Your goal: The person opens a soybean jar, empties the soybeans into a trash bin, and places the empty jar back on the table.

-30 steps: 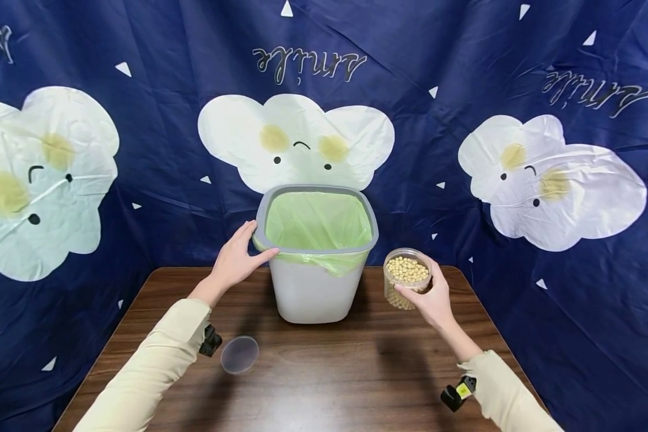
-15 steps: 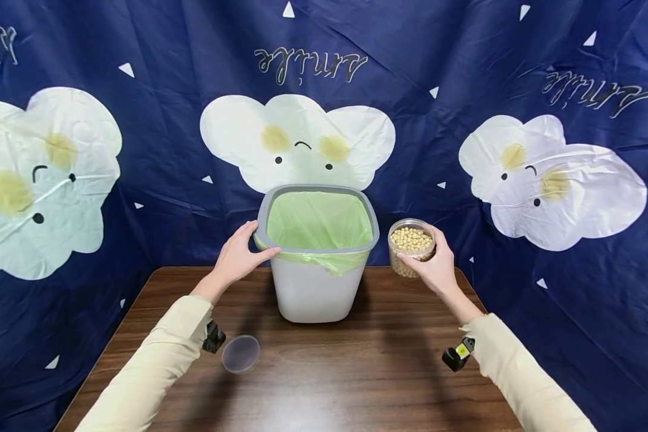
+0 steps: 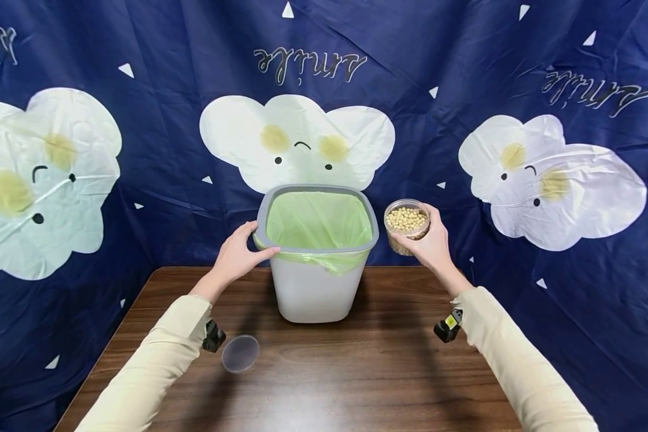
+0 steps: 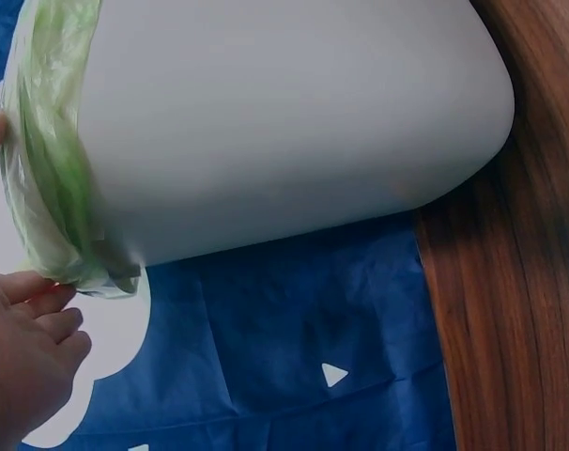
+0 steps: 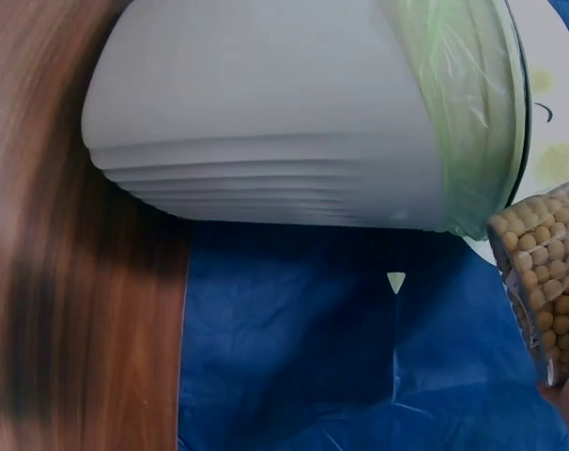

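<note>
A light grey trash can (image 3: 313,294) with a darker grey rim and a green bag liner (image 3: 318,222) stands upright at the table's far edge. My left hand (image 3: 235,255) holds its left front corner, thumb on the front of the rim and fingers at the side. In the left wrist view, those fingers (image 4: 45,310) reach the folded-over bag. My right hand (image 3: 434,240) grips a clear open jar (image 3: 402,245) of round, pale yellow soybeans (image 3: 407,219), raised above the table just right of the rim. The right wrist view shows the jar (image 5: 547,282) tilted beside the bag's edge.
A round clear lid (image 3: 240,354) lies on the brown wooden table (image 3: 324,384), left of the middle. A dark blue curtain (image 3: 421,48) with white clouds hangs behind the can and along both sides.
My right hand has lifted the jar higher, first slightly to the right, then back left toward the can's rim. The left hand and trash can stay in place.
</note>
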A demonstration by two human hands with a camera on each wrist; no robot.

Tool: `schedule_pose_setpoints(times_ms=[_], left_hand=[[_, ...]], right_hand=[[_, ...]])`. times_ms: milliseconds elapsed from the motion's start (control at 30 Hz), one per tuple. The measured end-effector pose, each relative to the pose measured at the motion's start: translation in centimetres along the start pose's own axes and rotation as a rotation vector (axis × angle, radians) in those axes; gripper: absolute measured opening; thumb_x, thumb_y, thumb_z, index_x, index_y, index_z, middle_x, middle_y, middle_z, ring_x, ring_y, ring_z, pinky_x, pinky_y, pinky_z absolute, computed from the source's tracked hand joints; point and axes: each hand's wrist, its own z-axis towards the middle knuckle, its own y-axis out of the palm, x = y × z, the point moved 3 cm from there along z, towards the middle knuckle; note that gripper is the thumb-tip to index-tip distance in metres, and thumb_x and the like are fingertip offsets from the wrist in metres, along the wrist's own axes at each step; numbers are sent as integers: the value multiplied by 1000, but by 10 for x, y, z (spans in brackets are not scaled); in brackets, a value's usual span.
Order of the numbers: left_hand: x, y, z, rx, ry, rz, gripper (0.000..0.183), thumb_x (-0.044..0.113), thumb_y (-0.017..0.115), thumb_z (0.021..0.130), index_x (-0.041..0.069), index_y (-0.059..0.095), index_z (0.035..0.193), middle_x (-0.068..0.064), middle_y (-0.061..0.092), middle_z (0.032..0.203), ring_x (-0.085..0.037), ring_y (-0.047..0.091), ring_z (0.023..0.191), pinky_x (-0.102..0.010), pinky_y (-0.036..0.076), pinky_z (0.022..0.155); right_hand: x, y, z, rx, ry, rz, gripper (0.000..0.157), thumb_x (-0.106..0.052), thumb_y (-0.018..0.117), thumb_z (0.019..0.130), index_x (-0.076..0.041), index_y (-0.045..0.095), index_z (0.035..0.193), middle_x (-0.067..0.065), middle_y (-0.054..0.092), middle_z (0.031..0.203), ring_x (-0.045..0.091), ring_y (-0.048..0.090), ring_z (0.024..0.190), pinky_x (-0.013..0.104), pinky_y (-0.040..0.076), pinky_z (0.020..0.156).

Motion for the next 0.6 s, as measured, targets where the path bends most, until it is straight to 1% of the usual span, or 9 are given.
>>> schedule_pose_setpoints(times_ms=[167,300,433,600], left_hand=[[1,0,0,13,-3,-13,79,48,70,72,6,43,133,-14,41,137,-31,34,128,-47,30,102],[1,-1,-1,18,0,-18,80,50,70,72,7,42,134,-13,41,137,-31,36,126,-47,32,100],[2,-1,-2,18,-1,-18,81,51,69,72,7,42,134,-13,42,137,-31,37,125,-48,32,99],[2,0,-3,16,-6,-17,80,50,70,72,7,42,134,-13,42,137,-31,37,125,-48,32,100]], right_hand=[[-1,2,12,9,-33,2,82,-23,85,55,-4,44,123,13,55,118,28,51,106,42,39,90],[-3,3,20,16,-65,-18,81,-25,85,54,-5,44,122,13,56,114,28,52,104,42,40,89],[-5,6,27,-2,-98,-74,83,-30,84,54,-6,45,123,13,56,111,29,53,102,43,41,86],[-9,9,32,-43,-111,-137,86,-36,83,54,-8,44,125,12,55,114,29,53,102,45,41,85]])
